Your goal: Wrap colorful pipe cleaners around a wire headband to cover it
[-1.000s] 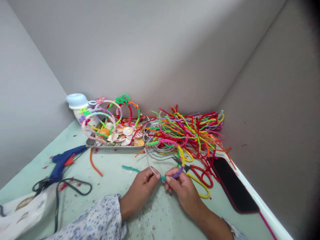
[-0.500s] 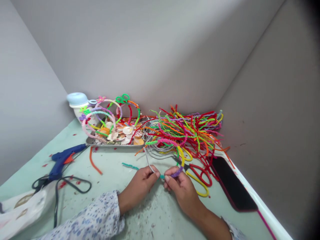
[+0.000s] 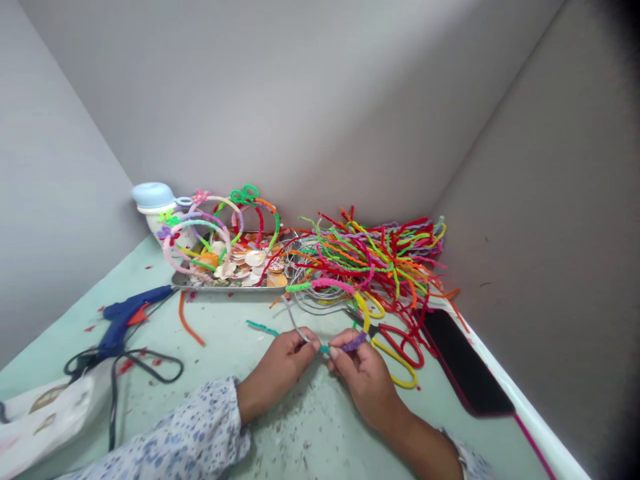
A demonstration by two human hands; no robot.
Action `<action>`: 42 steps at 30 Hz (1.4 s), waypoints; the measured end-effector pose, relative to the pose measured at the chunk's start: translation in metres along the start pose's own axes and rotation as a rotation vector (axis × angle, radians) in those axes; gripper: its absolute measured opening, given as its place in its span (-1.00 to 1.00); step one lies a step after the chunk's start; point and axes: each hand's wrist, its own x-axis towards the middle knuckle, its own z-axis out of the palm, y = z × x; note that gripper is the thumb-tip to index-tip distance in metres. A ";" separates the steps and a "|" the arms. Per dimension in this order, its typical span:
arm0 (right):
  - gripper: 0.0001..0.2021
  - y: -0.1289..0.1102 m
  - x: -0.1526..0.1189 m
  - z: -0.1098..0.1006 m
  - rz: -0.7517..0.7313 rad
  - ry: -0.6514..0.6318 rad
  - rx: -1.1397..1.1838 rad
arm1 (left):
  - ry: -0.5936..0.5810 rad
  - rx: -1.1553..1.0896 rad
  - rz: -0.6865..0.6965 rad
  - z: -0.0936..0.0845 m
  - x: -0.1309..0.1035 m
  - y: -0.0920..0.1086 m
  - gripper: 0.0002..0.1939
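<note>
Between my two hands is a wire ring (image 3: 366, 313) wrapped in green, pink, yellow and purple pipe cleaner, with a stretch of bare grey wire on its left side. My left hand (image 3: 286, 363) is closed, thumb and fingers pinching the wire and a teal pipe cleaner (image 3: 262, 327), whose loose end sticks out to the left. My right hand (image 3: 361, 372) pinches the ring where the purple wrap meets the teal coil. Just beyond the right hand lie scissors (image 3: 400, 345) with red handles and a yellow-handled pair.
A metal tray (image 3: 235, 289) holds shells and finished pipe-cleaner rings, with a blue-lidded bottle (image 3: 154, 200) behind. Right of it is a heap of pipe cleaners (image 3: 380, 257). A phone (image 3: 467, 363) lies at the right edge, a blue glue gun (image 3: 120, 320) at left.
Both hands stay pinched on the ring and teal pipe cleaner. The ring and bare wire end have tipped slightly left; the whole view has shifted a little.
</note>
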 end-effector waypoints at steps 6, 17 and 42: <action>-0.86 -0.001 -0.002 0.000 -0.038 -0.001 -0.045 | -0.017 0.001 -0.001 -0.002 0.002 -0.001 -0.72; -0.87 0.002 0.000 0.000 -0.022 0.046 -0.007 | 0.004 0.011 -0.008 0.001 0.001 -0.001 -0.74; -0.88 0.002 0.001 -0.001 -0.119 0.065 -0.168 | 0.008 -0.039 0.021 -0.001 0.000 0.001 -0.76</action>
